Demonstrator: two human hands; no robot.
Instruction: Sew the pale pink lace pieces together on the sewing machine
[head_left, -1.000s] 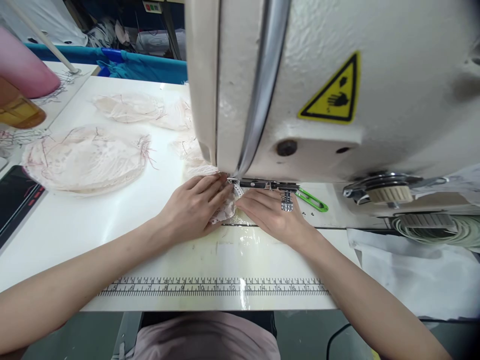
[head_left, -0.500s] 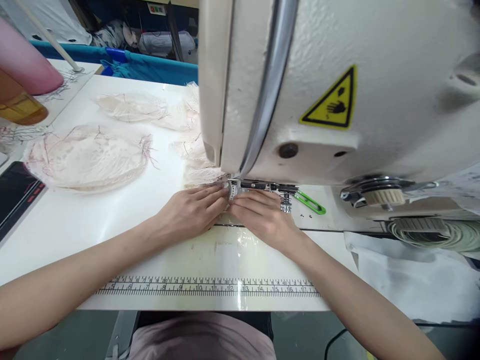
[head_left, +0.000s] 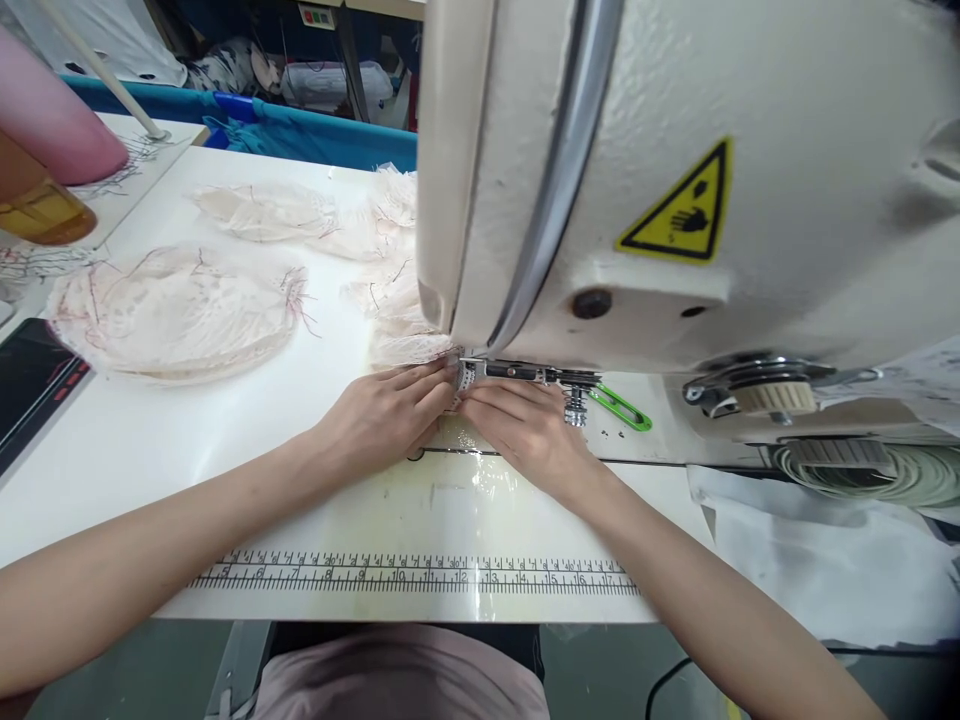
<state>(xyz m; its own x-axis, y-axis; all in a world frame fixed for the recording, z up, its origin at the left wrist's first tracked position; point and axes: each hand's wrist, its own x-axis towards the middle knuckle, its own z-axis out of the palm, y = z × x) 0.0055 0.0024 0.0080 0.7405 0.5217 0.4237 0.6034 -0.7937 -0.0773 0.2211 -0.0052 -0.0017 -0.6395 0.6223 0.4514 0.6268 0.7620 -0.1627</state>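
Note:
My left hand (head_left: 394, 410) lies on the sewing bed just left of the presser foot (head_left: 466, 374), its fingers stretched out and flat. On the other side, my right hand (head_left: 529, 425) rests with its fingers extended toward the same foot, partly under the metal attachment (head_left: 517, 370). Pale sheer fabric (head_left: 409, 348) with dark red thread ends reaches from behind the foot to my left fingertips. A small bit of it shows between the hands; the rest there is hidden under my fingers. The sewing machine head (head_left: 675, 90) hangs over the work.
More gathered sheer pieces (head_left: 180, 315) lie on the white table at left, near a black device (head_left: 34, 390). Thread cones (head_left: 56, 110) stand at far left. A green thread snipper (head_left: 621, 408) lies right of my right hand. A printed ruler (head_left: 420, 577) runs along the front edge.
The machine head sits slightly further right in the view. My hands stay beside the presser foot, with only a slight shift of the left fingers and the fabric near them.

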